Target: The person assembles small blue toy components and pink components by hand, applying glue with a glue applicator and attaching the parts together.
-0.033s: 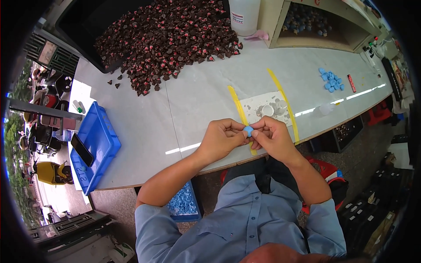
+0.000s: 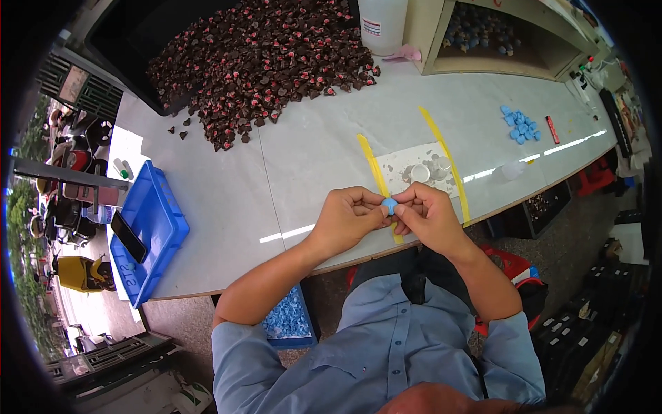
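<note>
Between the fingertips of both hands sits a small rounded light-blue piece (image 2: 389, 205). My left hand (image 2: 353, 219) pinches it from the left, thumb and forefinger closed. From the other side my right hand (image 2: 429, 214) grips it the same way. The fingers cover much of the piece, so its exact kind cannot be made out. Just beyond the hands lies a stained white sheet (image 2: 396, 164) between two strips of yellow tape (image 2: 372, 162). On that sheet stand small round whitish cups (image 2: 419, 173).
A heap of dark brown and red pieces (image 2: 276, 76) spills from a black bin at the back. A blue tray (image 2: 172, 207) holding a phone (image 2: 129, 237) is at left. Several blue pieces (image 2: 520, 125) and a red marker (image 2: 552, 130) lie right. A white bottle (image 2: 383, 27) stands behind.
</note>
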`<control>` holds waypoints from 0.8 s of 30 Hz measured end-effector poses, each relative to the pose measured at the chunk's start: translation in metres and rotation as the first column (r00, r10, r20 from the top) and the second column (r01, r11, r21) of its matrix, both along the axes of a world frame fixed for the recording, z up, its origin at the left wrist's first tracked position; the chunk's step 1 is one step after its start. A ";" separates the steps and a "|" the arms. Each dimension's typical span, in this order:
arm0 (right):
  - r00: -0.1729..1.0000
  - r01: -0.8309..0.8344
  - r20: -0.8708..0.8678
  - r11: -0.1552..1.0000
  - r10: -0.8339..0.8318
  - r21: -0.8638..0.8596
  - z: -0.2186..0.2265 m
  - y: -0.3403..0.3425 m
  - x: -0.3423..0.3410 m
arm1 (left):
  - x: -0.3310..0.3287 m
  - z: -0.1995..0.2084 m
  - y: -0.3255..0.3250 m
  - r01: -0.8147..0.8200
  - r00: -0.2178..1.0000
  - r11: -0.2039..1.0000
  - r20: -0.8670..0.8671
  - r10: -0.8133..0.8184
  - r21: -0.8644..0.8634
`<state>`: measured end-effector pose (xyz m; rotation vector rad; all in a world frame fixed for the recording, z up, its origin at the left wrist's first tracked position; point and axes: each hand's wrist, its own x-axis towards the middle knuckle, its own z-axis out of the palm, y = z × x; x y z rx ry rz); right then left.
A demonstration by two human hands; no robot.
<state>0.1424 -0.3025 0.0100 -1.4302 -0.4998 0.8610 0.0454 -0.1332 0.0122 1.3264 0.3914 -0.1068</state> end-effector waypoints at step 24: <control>0.998 -0.021 0.052 0.998 0.024 -0.052 -0.001 -0.002 0.000 | -0.002 -0.006 -0.004 -0.023 0.999 0.998 0.051 0.019 0.062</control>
